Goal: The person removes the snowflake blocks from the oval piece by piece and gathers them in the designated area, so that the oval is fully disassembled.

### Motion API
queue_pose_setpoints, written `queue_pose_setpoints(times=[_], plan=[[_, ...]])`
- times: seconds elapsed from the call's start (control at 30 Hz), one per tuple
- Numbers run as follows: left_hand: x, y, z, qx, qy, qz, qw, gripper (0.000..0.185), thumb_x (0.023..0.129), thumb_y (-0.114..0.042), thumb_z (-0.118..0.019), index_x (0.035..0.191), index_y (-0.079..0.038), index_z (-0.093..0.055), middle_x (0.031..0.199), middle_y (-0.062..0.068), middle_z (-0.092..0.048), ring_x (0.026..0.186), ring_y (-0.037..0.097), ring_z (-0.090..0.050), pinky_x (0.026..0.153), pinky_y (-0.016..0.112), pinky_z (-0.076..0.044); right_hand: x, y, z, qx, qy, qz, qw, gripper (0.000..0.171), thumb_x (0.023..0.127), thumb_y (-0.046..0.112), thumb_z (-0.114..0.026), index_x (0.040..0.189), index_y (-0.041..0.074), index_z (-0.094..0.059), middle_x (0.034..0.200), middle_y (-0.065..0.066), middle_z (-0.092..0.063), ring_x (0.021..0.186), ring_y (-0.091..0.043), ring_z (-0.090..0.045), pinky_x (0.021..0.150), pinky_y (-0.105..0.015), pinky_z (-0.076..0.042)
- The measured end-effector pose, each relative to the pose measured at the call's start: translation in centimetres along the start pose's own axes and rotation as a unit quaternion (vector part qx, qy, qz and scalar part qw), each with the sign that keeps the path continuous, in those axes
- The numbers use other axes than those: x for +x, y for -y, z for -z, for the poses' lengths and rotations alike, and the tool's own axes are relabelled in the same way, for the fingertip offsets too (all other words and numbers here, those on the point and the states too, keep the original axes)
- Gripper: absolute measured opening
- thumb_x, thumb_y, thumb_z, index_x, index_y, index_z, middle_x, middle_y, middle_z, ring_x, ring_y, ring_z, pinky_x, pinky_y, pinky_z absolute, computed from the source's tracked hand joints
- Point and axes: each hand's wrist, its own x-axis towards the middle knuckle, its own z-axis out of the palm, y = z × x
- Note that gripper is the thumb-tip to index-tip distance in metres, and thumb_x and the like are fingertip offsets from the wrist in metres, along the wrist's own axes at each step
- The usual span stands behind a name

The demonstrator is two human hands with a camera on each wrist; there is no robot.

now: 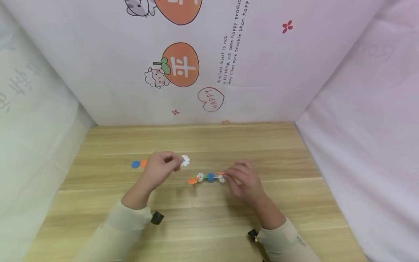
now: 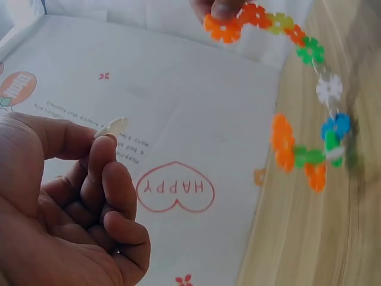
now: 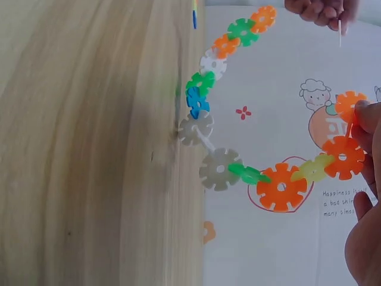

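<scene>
My left hand [image 1: 160, 167] pinches one white notched plastic disc [image 1: 185, 160] between thumb and forefinger. In the left wrist view that disc [image 2: 113, 127] is seen nearly edge-on. The right hand [image 1: 244, 181] grips an orange disc [image 3: 349, 105] at one end of a chain of interlocked snowflake discs. From there the chain dips in a curve through orange, yellow, green, white and blue discs [image 3: 198, 102], then rises to an orange disc [image 3: 263, 19] at its free end. A gap separates the white disc from the chain.
On the wooden table [image 1: 203, 222], a blue disc [image 1: 135, 164] and an orange disc [image 1: 143, 163] lie left of the left hand. A printed white cloth [image 1: 255, 94] stands behind the table, and white cloth sides [image 1: 366, 138] flank it.
</scene>
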Motion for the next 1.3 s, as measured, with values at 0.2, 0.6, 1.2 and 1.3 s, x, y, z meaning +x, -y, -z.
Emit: queue_pose_setpoints(times=[0.2, 0.6, 1.2, 1.3], plan=[[-0.1, 1.4, 1.3, 0.018, 0.000, 0.047, 0.9987, 0.028, 0.100, -0.039, -0.069, 0.097, -0.013, -0.079, 0.090, 0.004, -0.075, 0.089, 0.023, -0.070, 0.079, 0.039, -0.055, -0.2, -0.1, 0.2, -0.005, 0.002, 0.002, 1.000, 0.009, 0.094, 0.014, -0.075, 0.088, 0.007, -0.078, 0.086, -0.003, -0.075, 0.084, -0.028, -0.060, 0.083, -0.046, -0.042], [-0.6, 4.4, 2.6, 0.050, -0.029, 0.078, 0.9953, 0.029, 0.094, -0.041, -0.078, 0.105, -0.014, -0.080, 0.098, 0.000, -0.077, 0.091, 0.023, -0.071, 0.079, 0.039, -0.058, 0.0, 0.0, 0.1, -0.003, -0.002, 0.000, 1.000, 0.013, 0.096, 0.015, -0.074, 0.086, 0.007, -0.077, 0.085, -0.003, -0.075, 0.083, -0.028, -0.060, 0.082, -0.045, -0.041], [-1.0, 8.7, 3.9, 0.160, -0.054, 0.100, 0.9806, 0.021, 0.093, -0.028, -0.078, 0.095, -0.007, -0.080, 0.100, 0.010, -0.075, 0.091, 0.026, -0.069, 0.071, 0.034, -0.055, 0.1, 0.1, 0.1, -0.008, -0.003, 0.006, 1.000, 0.011, 0.094, 0.014, -0.075, 0.086, 0.007, -0.077, 0.085, -0.003, -0.075, 0.082, -0.028, -0.060, 0.081, -0.045, -0.043], [-1.0, 9.6, 4.2, 0.177, -0.048, 0.121, 0.9755, 0.022, 0.095, -0.028, -0.077, 0.098, -0.006, -0.080, 0.099, 0.010, -0.075, 0.090, 0.026, -0.069, 0.070, 0.033, -0.055, 0.1, 0.2, 0.0, -0.008, -0.003, 0.007, 1.000, 0.012, 0.095, 0.015, -0.074, 0.086, 0.007, -0.077, 0.085, -0.003, -0.075, 0.083, -0.028, -0.060, 0.081, -0.045, -0.043]])
